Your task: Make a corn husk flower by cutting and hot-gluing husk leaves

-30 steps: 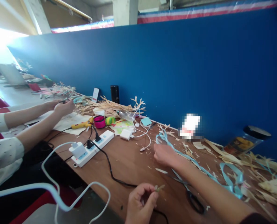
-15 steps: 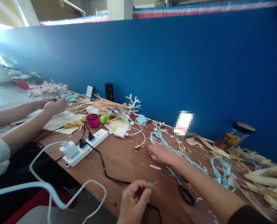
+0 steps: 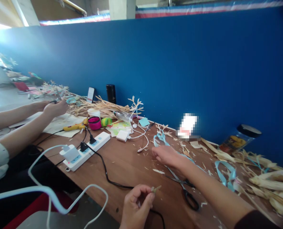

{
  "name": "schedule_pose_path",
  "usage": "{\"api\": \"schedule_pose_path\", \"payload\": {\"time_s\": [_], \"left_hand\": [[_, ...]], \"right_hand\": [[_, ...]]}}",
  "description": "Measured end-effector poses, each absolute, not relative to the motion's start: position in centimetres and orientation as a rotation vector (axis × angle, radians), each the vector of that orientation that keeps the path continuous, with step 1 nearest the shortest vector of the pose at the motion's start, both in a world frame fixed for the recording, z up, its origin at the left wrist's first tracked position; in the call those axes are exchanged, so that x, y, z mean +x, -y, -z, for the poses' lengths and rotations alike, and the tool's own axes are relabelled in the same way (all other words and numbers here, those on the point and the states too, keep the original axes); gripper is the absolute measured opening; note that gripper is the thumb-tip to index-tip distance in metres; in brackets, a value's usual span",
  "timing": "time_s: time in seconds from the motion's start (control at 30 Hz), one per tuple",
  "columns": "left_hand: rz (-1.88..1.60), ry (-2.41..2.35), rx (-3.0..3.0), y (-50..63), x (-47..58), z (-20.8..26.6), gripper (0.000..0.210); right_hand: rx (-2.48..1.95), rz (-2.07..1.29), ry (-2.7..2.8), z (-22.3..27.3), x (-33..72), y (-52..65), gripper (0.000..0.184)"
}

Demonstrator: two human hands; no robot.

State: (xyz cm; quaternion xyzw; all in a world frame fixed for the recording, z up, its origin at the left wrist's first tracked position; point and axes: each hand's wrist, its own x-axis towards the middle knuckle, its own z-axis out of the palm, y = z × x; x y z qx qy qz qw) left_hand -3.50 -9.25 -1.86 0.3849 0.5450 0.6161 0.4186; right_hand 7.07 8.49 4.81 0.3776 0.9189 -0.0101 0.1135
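Note:
Low in the middle, my left hand point(image 3: 138, 205) pinches a small pale-green strip of corn husk point(image 3: 156, 189) between thumb and fingertips. My right hand point(image 3: 165, 156) reaches over the table with its fingers curled down close to the wood. Whatever its fingertips may hold is hidden. A light blue ribbon point(image 3: 161, 137) lies just beyond it and passes behind the wrist. Under the right forearm lie black-handled scissors point(image 3: 182, 183) with their blades slightly apart, touched by neither hand. A pale husk scrap point(image 3: 158, 171) rests below my right fingers.
A white power strip point(image 3: 97, 147) with plugs and a yellow glue gun point(image 3: 75, 126) lie left. There, another person's hands point(image 3: 57, 107) work. White and black cables cross the table edge. Husk bundles point(image 3: 272, 181), a ribbon loop point(image 3: 226, 174) and a tilted jar point(image 3: 238, 140) are right.
My right hand has lifted and shifted slightly, uncovering more of the scissors' blades. My left hand stays in place with the husk strip.

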Motion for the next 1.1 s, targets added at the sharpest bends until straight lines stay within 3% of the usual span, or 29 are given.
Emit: {"api": "schedule_pose_path", "payload": {"time_s": [1.1], "left_hand": [[-1.586,-1.350,0.998,9.2,-3.2,2.2,0.014]], "right_hand": [[1.034,-0.113,-2.661,-5.0,5.5,-4.4,0.015]]}}
